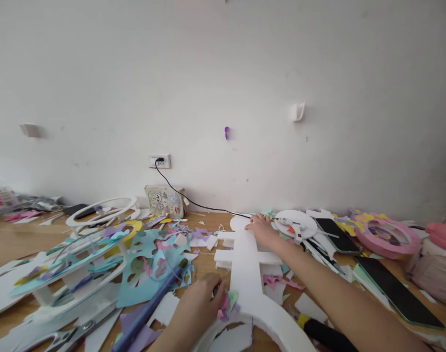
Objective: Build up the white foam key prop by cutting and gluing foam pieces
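Note:
A long white foam cutout [244, 264] lies up the middle, with a curved ring-like end nearest me and short crossbars on its sides. At the far end of the cutout, my right hand [262, 229] is closed with bent fingers on its edge. My left hand [204, 298] is curled by the left of the ring-like end. Against its fingertips sits a small cluster of pink, green and purple paper pieces [228, 304]; the hand's back hides part of the grip.
Paper scraps cover much of the wooden table [208, 264]. Scissors [79, 330], a blue rod [149, 305] and a layered white-and-blue foam piece [67, 278] are left. Right are a glue gun [299, 237], two phones [398, 291] and a pink ring [387, 237]. A black cord [197, 203] runs from the wall socket.

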### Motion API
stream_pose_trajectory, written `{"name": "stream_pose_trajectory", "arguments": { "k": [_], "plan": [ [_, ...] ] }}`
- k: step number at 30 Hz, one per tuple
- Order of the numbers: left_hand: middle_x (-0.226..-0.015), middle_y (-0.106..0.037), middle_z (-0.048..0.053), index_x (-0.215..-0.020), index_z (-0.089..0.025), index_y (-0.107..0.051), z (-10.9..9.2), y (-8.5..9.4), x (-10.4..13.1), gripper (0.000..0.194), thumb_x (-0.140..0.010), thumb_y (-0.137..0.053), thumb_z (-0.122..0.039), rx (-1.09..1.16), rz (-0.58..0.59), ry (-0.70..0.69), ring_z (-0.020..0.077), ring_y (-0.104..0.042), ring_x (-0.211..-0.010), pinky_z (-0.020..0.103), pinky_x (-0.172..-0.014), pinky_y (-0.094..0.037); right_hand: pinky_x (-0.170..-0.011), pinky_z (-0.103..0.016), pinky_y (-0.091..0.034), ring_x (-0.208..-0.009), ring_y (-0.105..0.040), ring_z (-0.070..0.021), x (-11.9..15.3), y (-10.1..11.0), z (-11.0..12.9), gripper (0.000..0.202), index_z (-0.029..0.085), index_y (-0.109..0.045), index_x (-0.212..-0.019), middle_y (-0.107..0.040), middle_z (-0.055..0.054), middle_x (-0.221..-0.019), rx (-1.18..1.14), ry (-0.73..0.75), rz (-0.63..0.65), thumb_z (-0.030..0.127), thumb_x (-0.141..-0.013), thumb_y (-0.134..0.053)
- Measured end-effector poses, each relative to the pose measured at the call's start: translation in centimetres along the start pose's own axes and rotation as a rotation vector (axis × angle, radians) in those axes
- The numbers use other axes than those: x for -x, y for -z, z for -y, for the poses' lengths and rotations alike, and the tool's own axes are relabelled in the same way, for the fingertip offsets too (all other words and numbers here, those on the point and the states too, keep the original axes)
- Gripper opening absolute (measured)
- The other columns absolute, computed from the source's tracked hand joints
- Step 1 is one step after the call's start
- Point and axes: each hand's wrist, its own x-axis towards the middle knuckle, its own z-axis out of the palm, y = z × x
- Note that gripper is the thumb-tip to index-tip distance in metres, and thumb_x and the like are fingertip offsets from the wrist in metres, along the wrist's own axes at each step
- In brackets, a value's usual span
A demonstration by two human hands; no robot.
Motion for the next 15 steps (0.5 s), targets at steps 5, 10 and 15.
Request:
{"name": "stream_pose_trajectory", "arguments": {
  "k": [5,10,15],
  "plan": [
    [-0.089,-0.071,0.01,-0.078,-0.018,-0.063,0.0,0.0,0.1,0.032,-0.097,-0.037,-0.021,0.003,-0.005,-0.005,0.0241,-0.065,-0.089,0.032,-0.077,-0.041,-0.102,-0.049,-0.034,-0.12,-0.047,-0.0283,-0.3,-0.2,0.0,0.021,0.018,-0.065,-0.107,-0.057,-0.008,-0.124,-0.011,-0.006,-0.002,0.033,-0.092,-0.061],
    [-0.093,-0.072,0.009,-0.084,-0.017,-0.065,0.1,-0.2,0.1,0.025,-0.095,-0.042,-0.018,-0.012,0.011,0.019,0.0238,-0.066,-0.09,0.031,-0.077,-0.041,-0.101,-0.049,-0.036,-0.119,-0.048,-0.028,-0.3,-0.3,0.2,0.021,0.018,-0.065,-0.105,-0.058,-0.008,-0.124,-0.04,-0.023,-0.011,0.033,-0.092,-0.061],
    [-0.094,-0.072,0.01,-0.086,-0.016,-0.065,0.2,-0.3,0.0,0.025,-0.095,-0.042,-0.02,-0.026,0.017,0.019,0.0241,-0.066,-0.091,0.031,-0.077,-0.041,-0.102,-0.05,-0.034,-0.119,-0.049,-0.029,-0.1,0.6,0.4,0.015,0.017,-0.068,-0.102,-0.061,-0.009,-0.12,-0.106,-0.036,-0.04,0.018,-0.088,-0.062]
  ]
}}
